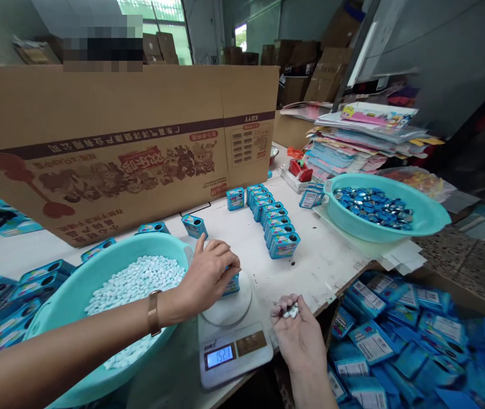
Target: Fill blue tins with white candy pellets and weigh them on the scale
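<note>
My left hand (212, 272) reaches across the basin to the kitchen scale, its fingers bent down around the top of a small blue box (232, 285). That box is mostly hidden by the hand and rests on the round white plate of the scale (236, 355), whose display appears to read 15.21. My right hand (297, 329) is palm up beside the scale's right edge, fingers curled around several white candies (291, 311). At left, a turquoise basin (174, 241) holds a heap of white candies (140, 278) under my left forearm.
A row of small blue boxes (284, 245) stands on the white table (310, 250). A large cardboard carton (140, 102) blocks the back left. At right, a turquoise bowl (434, 218) holds blue and silver lids; below it are many flat blue boxes (372, 341). Papers (353, 147) are stacked behind.
</note>
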{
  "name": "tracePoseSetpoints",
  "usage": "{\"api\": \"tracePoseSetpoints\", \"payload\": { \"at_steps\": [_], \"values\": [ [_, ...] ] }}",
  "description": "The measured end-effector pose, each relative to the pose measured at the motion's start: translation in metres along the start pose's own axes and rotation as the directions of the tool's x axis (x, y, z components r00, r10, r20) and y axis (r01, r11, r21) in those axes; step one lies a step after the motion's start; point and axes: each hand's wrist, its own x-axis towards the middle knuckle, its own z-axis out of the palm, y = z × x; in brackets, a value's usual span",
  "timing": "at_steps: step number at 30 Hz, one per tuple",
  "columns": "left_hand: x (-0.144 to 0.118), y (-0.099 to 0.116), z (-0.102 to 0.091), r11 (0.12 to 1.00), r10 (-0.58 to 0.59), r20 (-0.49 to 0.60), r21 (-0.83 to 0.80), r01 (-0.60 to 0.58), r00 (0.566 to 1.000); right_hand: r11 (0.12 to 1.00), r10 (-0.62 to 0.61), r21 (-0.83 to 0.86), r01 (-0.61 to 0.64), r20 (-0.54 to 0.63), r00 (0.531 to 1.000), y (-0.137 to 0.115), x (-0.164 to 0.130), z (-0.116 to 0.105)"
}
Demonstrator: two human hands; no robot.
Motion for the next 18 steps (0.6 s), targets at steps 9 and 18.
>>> {"api": "tracePoseSetpoints", "payload": {
  "at_steps": [9, 18],
  "values": [
    [-0.010, -0.023, 0.008, 0.993, -0.107, 0.163, 0.070, 0.097, 0.981, 0.997, -0.054, -0.054, 0.061, 0.112, 0.992, -0.018, 0.022, -0.023],
    [0.080, -0.054, 0.009, 0.966, -0.068, 0.113, 0.258, 0.036, 0.991, 0.997, 0.001, -0.076, 0.009, 0.131, 0.991, -0.042, 0.058, -0.067]
  ]
}}
